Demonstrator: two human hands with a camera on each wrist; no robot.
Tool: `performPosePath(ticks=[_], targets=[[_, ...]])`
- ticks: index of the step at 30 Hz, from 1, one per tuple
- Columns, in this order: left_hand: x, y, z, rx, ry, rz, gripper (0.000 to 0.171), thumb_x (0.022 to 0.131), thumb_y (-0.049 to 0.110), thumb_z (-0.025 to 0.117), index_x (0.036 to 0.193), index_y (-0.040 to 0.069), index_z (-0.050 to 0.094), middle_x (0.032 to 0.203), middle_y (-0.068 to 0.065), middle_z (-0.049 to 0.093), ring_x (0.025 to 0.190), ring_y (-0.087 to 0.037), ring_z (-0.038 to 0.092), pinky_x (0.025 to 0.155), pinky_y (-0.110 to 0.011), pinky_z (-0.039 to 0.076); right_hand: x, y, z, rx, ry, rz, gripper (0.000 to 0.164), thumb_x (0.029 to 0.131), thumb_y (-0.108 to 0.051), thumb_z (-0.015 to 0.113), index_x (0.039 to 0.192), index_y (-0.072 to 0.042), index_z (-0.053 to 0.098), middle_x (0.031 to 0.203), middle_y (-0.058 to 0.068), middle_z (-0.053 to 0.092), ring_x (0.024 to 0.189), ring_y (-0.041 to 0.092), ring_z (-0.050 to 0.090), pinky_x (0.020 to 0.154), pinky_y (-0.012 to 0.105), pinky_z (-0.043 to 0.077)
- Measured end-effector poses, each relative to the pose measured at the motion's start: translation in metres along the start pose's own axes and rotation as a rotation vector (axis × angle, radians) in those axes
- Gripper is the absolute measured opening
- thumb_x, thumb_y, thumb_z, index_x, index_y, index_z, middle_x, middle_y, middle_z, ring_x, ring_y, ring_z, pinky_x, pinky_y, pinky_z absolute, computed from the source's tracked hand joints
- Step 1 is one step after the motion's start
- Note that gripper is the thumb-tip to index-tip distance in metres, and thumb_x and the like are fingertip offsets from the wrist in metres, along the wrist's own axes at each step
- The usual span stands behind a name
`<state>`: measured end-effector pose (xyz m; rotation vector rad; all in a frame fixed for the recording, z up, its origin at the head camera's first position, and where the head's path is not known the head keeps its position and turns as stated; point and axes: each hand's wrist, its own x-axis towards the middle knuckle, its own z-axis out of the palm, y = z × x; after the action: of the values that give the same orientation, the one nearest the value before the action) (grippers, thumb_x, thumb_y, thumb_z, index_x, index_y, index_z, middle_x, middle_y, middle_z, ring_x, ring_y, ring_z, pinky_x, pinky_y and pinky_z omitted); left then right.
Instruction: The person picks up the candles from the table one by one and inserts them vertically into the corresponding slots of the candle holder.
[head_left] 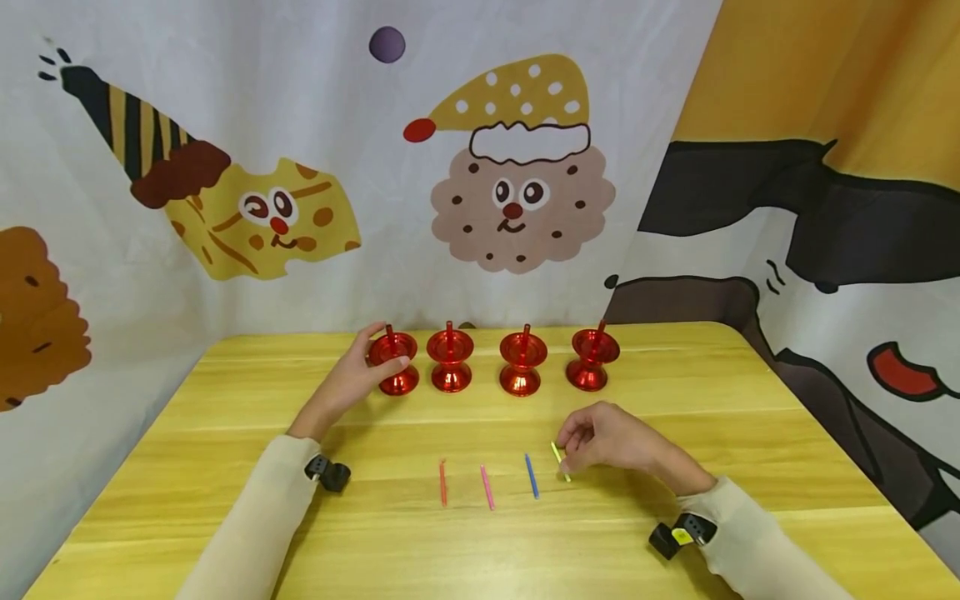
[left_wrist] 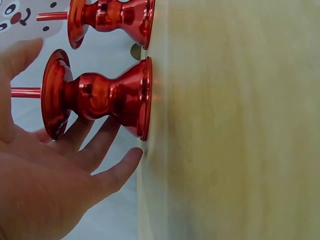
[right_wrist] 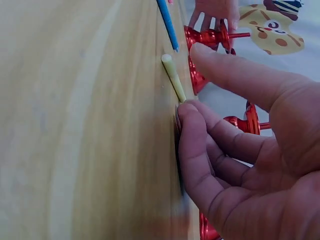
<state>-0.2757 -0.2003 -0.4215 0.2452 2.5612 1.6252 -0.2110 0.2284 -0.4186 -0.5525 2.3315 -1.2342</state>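
At the left end of a row of shiny red candle holders, my left hand (head_left: 348, 379) reaches around the leftmost holder (head_left: 399, 382). In the left wrist view its fingers extend behind the holder's body (left_wrist: 95, 95), while the thumb stands apart from the dish. That holder is upright on the table. My right hand (head_left: 615, 437) is over a thin yellow candle (head_left: 557, 454) lying on the wood. Seen from the right wrist, the index fingertip is right at one end of the yellow candle (right_wrist: 172, 77), and the thumb is spread away from it.
Three more red holders stand to the right: one beside the first (head_left: 452, 379), another (head_left: 521, 382) and the last (head_left: 587, 377). Blue (head_left: 532, 477), pink (head_left: 487, 487) and red (head_left: 443, 485) candles lie on the wooden table (head_left: 390, 542). A cartoon-printed curtain (head_left: 390, 167) hangs behind.
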Motion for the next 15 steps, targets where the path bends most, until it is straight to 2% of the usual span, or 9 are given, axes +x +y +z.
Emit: performPosePath(ticks=[7, 15], targets=[[-0.0009, 0.0010, -0.0007, 0.002, -0.012, -0.004, 0.097, 0.107, 0.037, 0.074, 0.177, 0.009, 0.013, 0.162, -0.034, 0.042, 0.146, -0.048, 0.050, 0.117, -0.063, 0.045, -0.0004, -0.0026, 0.0062, -0.126, 0.050, 0.004, 0.028, 0.079, -0.013, 0.100, 0.095, -0.007, 0.077, 0.081, 0.000, 0.068, 0.077, 0.019, 0.060, 0.065, 0.026, 0.048], [-0.0011, 0.0015, -0.0023, -0.001, -0.028, -0.018, 0.098, 0.106, 0.036, 0.075, 0.177, 0.011, 0.012, 0.166, -0.034, 0.038, 0.150, -0.049, 0.046, 0.119, -0.065, 0.042, 0.0007, -0.0047, 0.0083, -0.165, 0.059, 0.013, 0.027, 0.079, -0.009, 0.100, 0.093, -0.009, 0.077, 0.080, -0.001, 0.067, 0.076, 0.018, 0.060, 0.065, 0.026, 0.047]])
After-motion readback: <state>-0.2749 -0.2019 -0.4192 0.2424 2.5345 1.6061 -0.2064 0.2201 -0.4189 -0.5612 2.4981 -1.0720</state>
